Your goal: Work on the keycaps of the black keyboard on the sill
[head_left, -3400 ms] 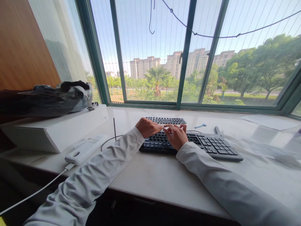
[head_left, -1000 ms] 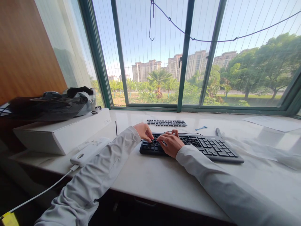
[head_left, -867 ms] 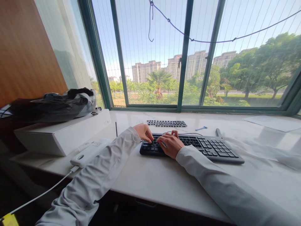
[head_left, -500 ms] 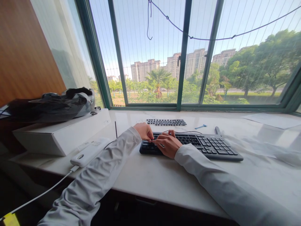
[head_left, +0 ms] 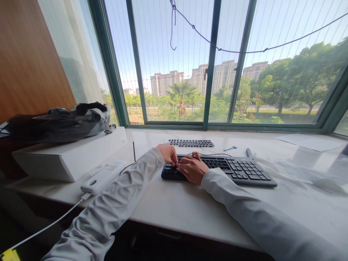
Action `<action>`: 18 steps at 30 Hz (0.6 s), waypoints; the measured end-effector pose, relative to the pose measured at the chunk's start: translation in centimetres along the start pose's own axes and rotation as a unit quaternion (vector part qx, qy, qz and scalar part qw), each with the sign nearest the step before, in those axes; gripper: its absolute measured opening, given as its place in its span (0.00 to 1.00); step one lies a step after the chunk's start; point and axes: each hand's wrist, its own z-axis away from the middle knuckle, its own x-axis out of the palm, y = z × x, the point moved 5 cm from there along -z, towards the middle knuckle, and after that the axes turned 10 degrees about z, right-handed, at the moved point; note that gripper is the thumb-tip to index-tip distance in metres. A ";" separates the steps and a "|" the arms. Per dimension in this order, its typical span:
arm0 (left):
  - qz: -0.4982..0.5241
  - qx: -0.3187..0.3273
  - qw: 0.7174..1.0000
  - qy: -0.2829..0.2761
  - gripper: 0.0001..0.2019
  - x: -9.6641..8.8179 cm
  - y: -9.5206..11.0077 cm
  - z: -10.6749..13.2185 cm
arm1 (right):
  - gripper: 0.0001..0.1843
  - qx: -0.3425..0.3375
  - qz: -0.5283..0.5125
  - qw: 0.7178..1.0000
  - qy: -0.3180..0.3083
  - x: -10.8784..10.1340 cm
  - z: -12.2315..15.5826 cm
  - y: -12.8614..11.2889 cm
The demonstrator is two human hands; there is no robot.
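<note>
A black keyboard lies on the white marble sill. Both hands meet at its left end. My left hand curls down over the top left corner, fingertips on the keys. My right hand lies just beside it, fingers bent and drawn together towards the left hand's fingertips. What sits between the fingertips is too small to make out. Behind the keyboard a flat strip of loose black keys lies on the sill.
A small blue tool and a dark pen-like object lie behind the keyboard. Left: a white box under a dark bag, and a white device with a cable. Right: clear plastic sheet and paper.
Both hands have slid from the middle of the keyboard to its left end and drawn closer together. The right hand's fingers have closed towards the left hand.
</note>
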 end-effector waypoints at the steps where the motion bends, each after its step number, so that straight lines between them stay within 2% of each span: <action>1: 0.020 0.000 1.000 -0.011 0.11 0.1 -0.3 -0.1 | 0.16 -0.011 0.016 1.000 -0.001 -0.1 -0.1 -0.2; 4: 0.095 0.014 0.994 -0.054 0.12 0.7 -1.1 -0.2 | 0.17 -0.039 0.051 0.998 0.001 -0.5 -0.2 -0.8; 6: 0.120 0.023 0.991 -0.062 0.12 0.8 -1.2 -0.2 | 0.16 -0.047 0.060 0.997 0.001 -0.6 -0.2 -1.0; 12: 0.051 0.015 0.998 -0.028 0.12 0.5 -1.4 -0.4 | 0.15 -0.043 0.058 0.997 0.003 -0.6 -0.1 -0.9; 16: 0.135 0.030 0.987 -0.085 0.14 1.1 -2.1 -0.8 | 0.16 -0.041 0.054 0.998 0.008 -0.5 -0.2 -0.9; 18: 0.152 0.037 0.984 -0.090 0.14 1.2 -2.5 -1.0 | 0.16 -0.048 0.057 0.997 0.007 -0.4 -0.3 -0.9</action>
